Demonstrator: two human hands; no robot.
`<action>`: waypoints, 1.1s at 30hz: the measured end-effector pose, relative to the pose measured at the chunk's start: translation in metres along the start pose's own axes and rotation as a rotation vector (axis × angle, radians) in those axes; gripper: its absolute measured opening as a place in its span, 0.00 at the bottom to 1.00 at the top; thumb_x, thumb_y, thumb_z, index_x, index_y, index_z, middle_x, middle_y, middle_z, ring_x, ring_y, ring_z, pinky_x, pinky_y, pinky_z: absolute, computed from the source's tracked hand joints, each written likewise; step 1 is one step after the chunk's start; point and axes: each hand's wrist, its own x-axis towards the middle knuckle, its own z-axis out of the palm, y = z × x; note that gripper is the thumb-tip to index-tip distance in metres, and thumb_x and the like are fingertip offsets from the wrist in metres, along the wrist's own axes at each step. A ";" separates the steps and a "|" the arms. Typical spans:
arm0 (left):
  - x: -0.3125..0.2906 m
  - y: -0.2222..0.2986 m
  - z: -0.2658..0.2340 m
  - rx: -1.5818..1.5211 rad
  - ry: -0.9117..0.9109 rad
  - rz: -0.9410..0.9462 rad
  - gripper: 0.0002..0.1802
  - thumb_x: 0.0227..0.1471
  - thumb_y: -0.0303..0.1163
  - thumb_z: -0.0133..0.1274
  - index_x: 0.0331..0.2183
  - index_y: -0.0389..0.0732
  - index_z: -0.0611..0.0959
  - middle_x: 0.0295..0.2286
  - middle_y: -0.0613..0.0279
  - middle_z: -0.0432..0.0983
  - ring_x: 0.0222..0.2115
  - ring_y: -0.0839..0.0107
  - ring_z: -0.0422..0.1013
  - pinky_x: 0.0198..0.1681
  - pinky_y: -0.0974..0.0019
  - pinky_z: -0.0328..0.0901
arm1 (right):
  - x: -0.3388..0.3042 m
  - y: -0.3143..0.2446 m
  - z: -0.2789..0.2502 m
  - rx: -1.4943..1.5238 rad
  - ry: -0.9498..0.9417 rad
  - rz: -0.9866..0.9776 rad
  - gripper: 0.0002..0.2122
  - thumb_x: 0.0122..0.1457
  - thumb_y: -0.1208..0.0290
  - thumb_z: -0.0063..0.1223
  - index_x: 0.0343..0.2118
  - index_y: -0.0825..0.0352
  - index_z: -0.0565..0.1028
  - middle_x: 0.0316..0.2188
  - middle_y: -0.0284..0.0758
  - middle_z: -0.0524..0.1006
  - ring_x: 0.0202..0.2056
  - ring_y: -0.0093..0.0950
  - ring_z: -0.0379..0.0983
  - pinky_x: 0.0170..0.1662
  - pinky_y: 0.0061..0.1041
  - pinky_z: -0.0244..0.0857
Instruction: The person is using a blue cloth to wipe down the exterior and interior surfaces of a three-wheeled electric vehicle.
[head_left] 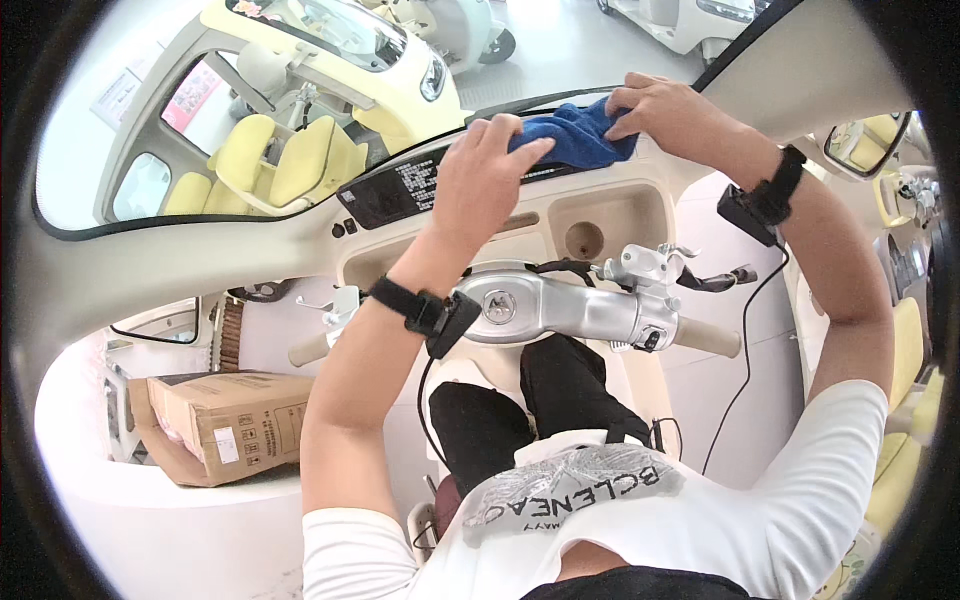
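A blue cloth (578,135) is bunched up over the cream dashboard, just below the windshield's lower edge. My left hand (482,178) grips its left end, the thumb lying along the cloth and the fingers curled. At the right end, my right hand (672,116) pinches the cloth between thumb and fingers. Under the cloth and my left hand runs a dark panel (385,196) with pale markings, partly covered by them. Both wrists carry a black strap with a small box, the left one (440,318) and the right one (755,212), each trailing a cable.
Between my arms and knees stands a silver handlebar (545,308) with beige grips. A round cup hollow (584,240) sits in the dashboard. Outside to the left is an open cardboard box (225,425). Beyond the windshield stands a pale yellow vehicle (300,150). A side mirror (868,145) is at right.
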 end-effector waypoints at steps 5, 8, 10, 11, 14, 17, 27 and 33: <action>-0.008 -0.046 0.055 0.034 -0.160 -0.140 0.19 0.46 0.21 0.54 0.40 0.52 0.86 0.35 0.61 0.70 0.36 0.61 0.70 0.38 0.60 0.70 | 0.031 0.028 0.060 -0.258 0.093 -0.215 0.14 0.51 0.72 0.55 0.40 0.49 0.83 0.45 0.23 0.73 0.48 0.23 0.67 0.52 0.23 0.66; -0.011 -0.058 0.079 0.057 -0.212 -0.095 0.20 0.45 0.21 0.53 0.40 0.54 0.86 0.34 0.62 0.71 0.36 0.62 0.70 0.38 0.61 0.70 | 0.034 0.042 0.087 -0.352 0.070 -0.227 0.15 0.51 0.70 0.55 0.42 0.48 0.82 0.44 0.23 0.71 0.48 0.23 0.66 0.52 0.23 0.66; -0.018 -0.062 0.096 0.075 -0.246 -0.056 0.21 0.45 0.21 0.53 0.40 0.55 0.86 0.35 0.62 0.71 0.37 0.63 0.70 0.39 0.61 0.70 | 0.030 0.050 0.114 -0.341 0.113 -0.200 0.16 0.52 0.70 0.53 0.44 0.46 0.81 0.42 0.25 0.69 0.46 0.25 0.65 0.51 0.22 0.66; -0.028 -0.063 0.101 0.082 -0.279 -0.046 0.22 0.44 0.21 0.53 0.40 0.56 0.86 0.35 0.63 0.70 0.37 0.63 0.70 0.39 0.62 0.70 | 0.030 0.048 0.122 -0.334 0.116 -0.199 0.16 0.52 0.70 0.53 0.44 0.46 0.81 0.42 0.25 0.69 0.46 0.25 0.65 0.51 0.22 0.66; -0.049 -0.058 0.110 0.107 -0.436 0.035 0.24 0.44 0.23 0.54 0.43 0.59 0.85 0.34 0.63 0.69 0.37 0.64 0.70 0.39 0.64 0.70 | 0.018 0.036 0.143 -0.259 -0.021 -0.144 0.16 0.57 0.70 0.50 0.46 0.41 0.79 0.43 0.28 0.68 0.47 0.29 0.65 0.52 0.24 0.66; -0.048 -0.055 0.117 0.120 -0.581 0.097 0.24 0.45 0.26 0.55 0.44 0.61 0.85 0.34 0.64 0.68 0.36 0.65 0.70 0.38 0.64 0.69 | 0.008 0.030 0.162 -0.216 -0.141 -0.269 0.15 0.56 0.67 0.51 0.45 0.43 0.80 0.42 0.25 0.68 0.48 0.25 0.64 0.49 0.23 0.67; -0.041 -0.094 0.092 0.303 -0.276 0.209 0.20 0.47 0.30 0.53 0.44 0.59 0.84 0.33 0.66 0.68 0.34 0.68 0.68 0.35 0.66 0.67 | 0.036 0.038 0.153 -0.363 0.211 -0.186 0.22 0.55 0.68 0.51 0.55 0.47 0.74 0.41 0.26 0.67 0.44 0.25 0.63 0.47 0.20 0.65; -0.044 -0.091 0.109 0.173 -0.596 0.356 0.21 0.48 0.30 0.53 0.46 0.60 0.84 0.32 0.67 0.68 0.33 0.69 0.69 0.34 0.69 0.68 | 0.011 0.023 0.182 -0.197 -0.128 -0.186 0.21 0.57 0.69 0.50 0.55 0.47 0.73 0.43 0.29 0.66 0.47 0.28 0.64 0.43 0.24 0.73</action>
